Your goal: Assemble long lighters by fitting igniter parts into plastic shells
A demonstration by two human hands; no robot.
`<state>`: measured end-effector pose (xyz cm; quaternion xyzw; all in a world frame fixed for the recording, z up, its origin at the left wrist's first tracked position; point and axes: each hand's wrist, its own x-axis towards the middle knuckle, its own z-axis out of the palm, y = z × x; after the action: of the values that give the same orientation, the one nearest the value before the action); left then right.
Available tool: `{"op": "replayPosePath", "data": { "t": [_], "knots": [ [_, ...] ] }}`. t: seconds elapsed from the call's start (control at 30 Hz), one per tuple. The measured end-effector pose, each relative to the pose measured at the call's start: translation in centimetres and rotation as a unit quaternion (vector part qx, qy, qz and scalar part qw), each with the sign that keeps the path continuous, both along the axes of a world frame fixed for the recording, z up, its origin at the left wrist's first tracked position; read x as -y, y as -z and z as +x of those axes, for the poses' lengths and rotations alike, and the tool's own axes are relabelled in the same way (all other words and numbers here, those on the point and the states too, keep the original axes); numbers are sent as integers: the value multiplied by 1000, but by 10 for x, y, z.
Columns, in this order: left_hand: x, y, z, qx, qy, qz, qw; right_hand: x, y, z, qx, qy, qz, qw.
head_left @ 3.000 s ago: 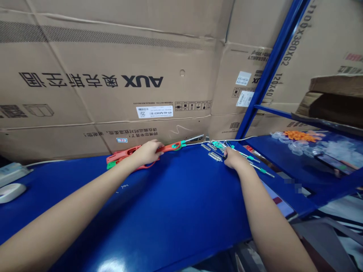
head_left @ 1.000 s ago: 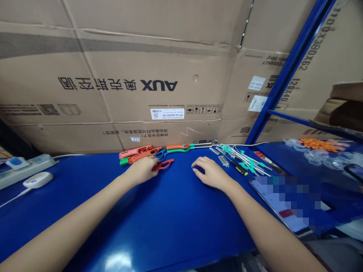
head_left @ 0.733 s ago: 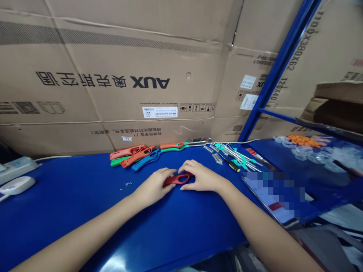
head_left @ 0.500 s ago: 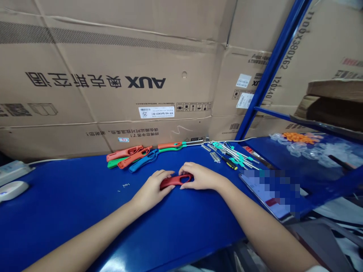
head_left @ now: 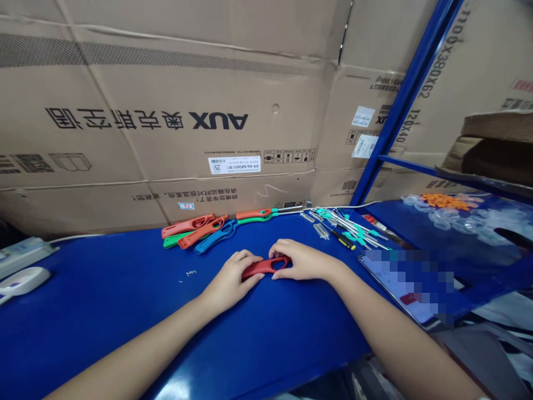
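Both hands hold a red lighter handle (head_left: 265, 267) low over the blue table, lying roughly crosswise. My left hand (head_left: 231, 279) is closed round its solid left end, thumb in front and fingers behind. At the other end, my right hand (head_left: 303, 261) pinches the part with the oval trigger loop. Behind them lie more lighter handles in orange, green and blue, among them a blue handle (head_left: 215, 237) and an orange handle (head_left: 202, 232). An orange lighter (head_left: 254, 213) with a metal tube rests farther back. Several tiny pale pieces (head_left: 190, 273) lie left of my left hand.
Metal tubes with teal ends (head_left: 352, 226), clear plastic parts (head_left: 320, 231) and a yellow-black screwdriver (head_left: 343, 240) lie at the right back. A phone (head_left: 395, 286) is at the right. Cardboard (head_left: 166, 150) walls the back; a blue post (head_left: 385, 133) stands right.
The whole scene has shifted slightly to the right in view. Both hands keep their hold on the red lighter handle, with hardly any change in grip.
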<state>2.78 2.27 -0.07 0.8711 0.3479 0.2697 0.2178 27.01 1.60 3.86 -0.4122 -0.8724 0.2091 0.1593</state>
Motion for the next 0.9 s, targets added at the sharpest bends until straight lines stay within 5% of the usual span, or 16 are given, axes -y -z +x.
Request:
{"op": "replayPosePath", "data": {
  "t": [0.67, 0.9],
  "knots": [
    [-1, 2, 0, 15, -7, 3, 1000, 1, -2, -2, -2, -7, 12, 1000],
    [-1, 6, 1, 56, -84, -37, 994, -7, 0, -2, -72, 91, 71, 991]
  ]
}}
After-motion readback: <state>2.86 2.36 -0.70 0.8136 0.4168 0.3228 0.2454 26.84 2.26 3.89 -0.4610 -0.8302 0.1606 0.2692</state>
